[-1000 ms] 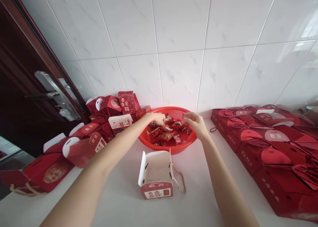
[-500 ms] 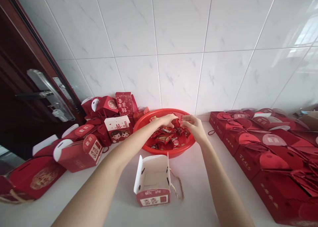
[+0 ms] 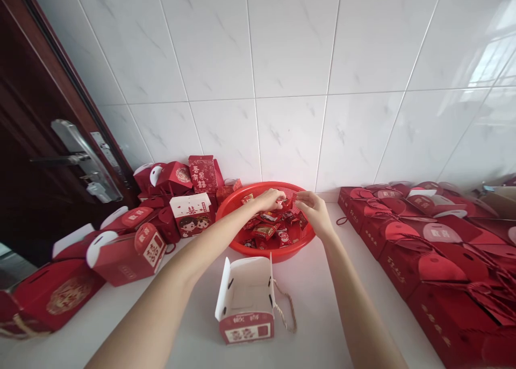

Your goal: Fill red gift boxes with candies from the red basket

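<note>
A red plastic basket (image 3: pixel 258 249) against the wall holds several wrapped candies (image 3: pixel 264 231), mostly red and gold. My left hand (image 3: pixel 271 199) reaches over it from the left, its fingers closed on a small red wrapped candy (image 3: pixel 286 203) that they partly hide. Facing it across a small gap is my right hand (image 3: pixel 316 210), over the basket's right side; its fingers are bent, a little apart, with nothing visible between them. Between my forearms, in front of the basket, stands an open gift box (image 3: pixel 246 327), white inside with nothing in it, a twisted cord handle (image 3: pixel 291 311) lying at its right.
Red gift boxes (image 3: pixel 133 253) crowd the left side, some stacked near the wall. Rows of closed red boxes (image 3: pixel 403 261) with cords fill the right. White tiles (image 3: pixel 290 137) rise behind the table, and a dark door with a metal handle (image 3: pixel 86 159) stands at left.
The view has tilted up slightly. The red candy between my hands now sits lower and shows less, near my left fingertips. Both hands stay over the basket.
</note>
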Demonstrator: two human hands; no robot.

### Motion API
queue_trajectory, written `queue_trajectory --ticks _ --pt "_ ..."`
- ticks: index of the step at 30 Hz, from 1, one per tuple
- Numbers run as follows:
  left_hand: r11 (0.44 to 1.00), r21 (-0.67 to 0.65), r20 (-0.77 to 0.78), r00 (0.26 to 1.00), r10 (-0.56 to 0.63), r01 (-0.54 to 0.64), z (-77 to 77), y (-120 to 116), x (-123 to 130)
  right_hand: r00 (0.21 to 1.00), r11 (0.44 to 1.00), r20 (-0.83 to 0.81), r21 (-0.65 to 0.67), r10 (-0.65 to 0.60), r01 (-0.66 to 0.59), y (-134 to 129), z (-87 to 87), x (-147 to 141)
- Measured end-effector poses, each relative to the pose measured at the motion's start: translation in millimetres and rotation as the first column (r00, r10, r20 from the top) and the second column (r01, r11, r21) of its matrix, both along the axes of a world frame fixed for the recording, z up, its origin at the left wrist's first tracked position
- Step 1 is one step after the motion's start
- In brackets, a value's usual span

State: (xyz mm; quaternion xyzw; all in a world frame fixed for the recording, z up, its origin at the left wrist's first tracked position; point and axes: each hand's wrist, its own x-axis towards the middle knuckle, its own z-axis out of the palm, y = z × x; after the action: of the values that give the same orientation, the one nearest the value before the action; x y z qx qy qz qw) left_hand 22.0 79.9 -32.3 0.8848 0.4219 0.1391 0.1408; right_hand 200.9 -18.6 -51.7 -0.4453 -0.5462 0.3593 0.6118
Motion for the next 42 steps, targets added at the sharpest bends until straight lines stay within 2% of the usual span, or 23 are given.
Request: queue_trajectory --ticks 2,4,8,11,16,20,24,27,30,34,38,40,41,42 --pt "1.000 -0.026 0.069 0.998 -0.007 0.009 11.3 -11.1 -5.8 1.000 1.000 -0.001 0.011 -0.025 0.025 0.6 -0.2 -0.3" --pt "0.997 -0.064 0.201 0.979 -0.025 0.039 20.5 -23.7 -13.5 1.000 0.999 -0.008 0.025 -0.027 0.027 -0.8 1.3 -1.3" --pt "0.979 -0.162 0.403 0.914 -0.049 0.124 29.5 -47.8 -27.9 0.988 0.989 -0.043 0.017 0.150 -0.149 -7.4 6.8 -2.8" --pt "0.968 -0.221 0.474 0.880 0.000 0.119 29.4 -59.7 -33.3 0.966 0.970 -0.077 0.012 0.245 -0.245 -11.3 9.7 -3.1" --pt "0.944 -0.320 0.594 0.793 0.134 0.080 22.2 -64.5 -34.7 0.951 0.958 -0.125 -0.002 0.284 -0.286 -14.1 12.3 -4.4" --pt "0.902 -0.406 0.698 0.687 0.204 0.145 17.8 -61.1 -32.8 0.945 0.958 -0.176 -0.030 0.275 -0.284 -15.1 14.5 -5.4" --pt "0.881 -0.444 0.724 0.644 0.246 0.163 21.2 -58.5 -27.1 0.948 0.968 -0.218 -0.047 0.230 -0.245 -12.8 14.3 -5.4" --pt "0.822 -0.514 0.705 0.666 0.243 0.244 27.0 -59.1 -18.6 0.949 0.980 -0.257 -0.031 0.182 -0.197 -10.5 12.9 -4.9" --pt "0.776 -0.543 0.672 0.720 0.172 0.322 31.8 -59.9 -10.1 0.947 0.984 -0.275 -0.019 0.165 -0.177 -9.9 11.7 -4.1" --pt "0.793 -0.522 0.614 0.784 0.093 0.314 34.4 -55.9 -8.9 0.948 0.980 -0.263 -0.042 0.179 -0.196 -10.4 10.8 -3.1" --pt "0.755 -0.553 0.578 0.815 0.042 0.353 32.5 -46.2 -17.0 0.954 0.974 -0.223 -0.057 0.201 -0.218 -9.2 9.9 -2.7" --pt "0.749 -0.568 0.540 0.841 0.027 0.340 30.5 -39.5 -22.5 0.972 0.987 -0.183 -0.036 0.145 -0.155 -7.3 9.5 -2.3" --pt "0.761 -0.573 0.492 0.870 0.023 0.304 29.3 -35.5 -25.9 0.981 0.994 -0.164 -0.020 0.103 -0.108 -6.3 9.3 -2.0" --pt "0.795 -0.559 0.407 0.913 0.016 0.236 28.0 -31.0 -29.8 0.988 0.998 -0.142 -0.003 0.056 -0.057 -5.5 9.1 -1.8"
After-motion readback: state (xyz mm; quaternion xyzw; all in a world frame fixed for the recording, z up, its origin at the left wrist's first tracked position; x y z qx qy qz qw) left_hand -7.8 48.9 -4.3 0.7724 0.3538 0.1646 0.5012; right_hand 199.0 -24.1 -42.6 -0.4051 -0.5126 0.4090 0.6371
